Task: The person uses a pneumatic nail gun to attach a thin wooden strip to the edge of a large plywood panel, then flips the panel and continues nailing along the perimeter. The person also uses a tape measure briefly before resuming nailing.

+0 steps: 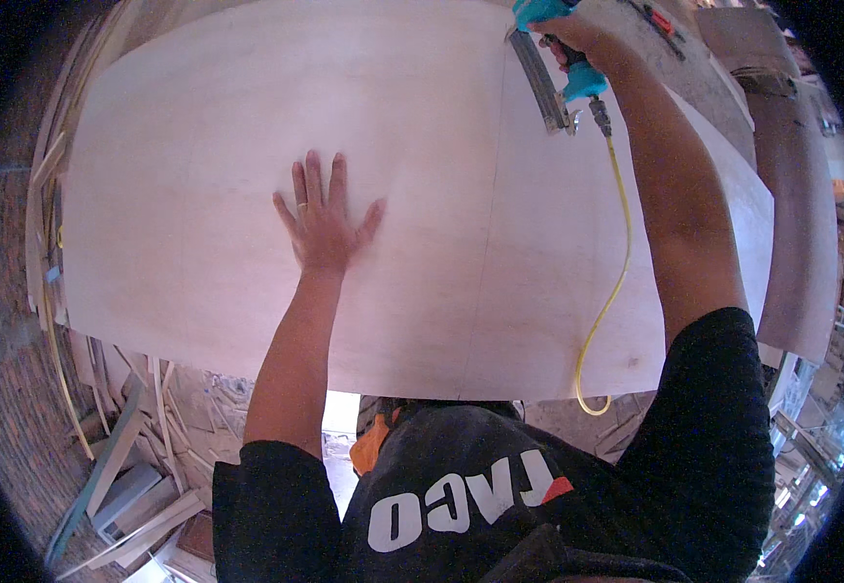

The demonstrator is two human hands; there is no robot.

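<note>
A large pale plywood sheet (pixel 402 291) spreads out in front of me, with a thin line running across it from far to near. My left hand (pixel 325 228) lies flat on the sheet, fingers spread, a ring on one finger. Toward the far right edge, my right hand (pixel 577 44) is wrapped round the grip of a teal air nail gun (pixel 585 82). The gun's long dark magazine (pixel 536 78) slants over the sheet beside the line. Its nose end is cut off at the top of the picture, so contact with the wood cannot be seen.
A yellow air hose (pixel 621 272) runs from the gun's grip across the sheet and loops over its near edge. Wood offcuts (pixel 150 428) are piled on the floor at the lower left. Brown boards (pixel 791 214) stick out on the right. A red-handled tool (pixel 659 21) lies at the far right.
</note>
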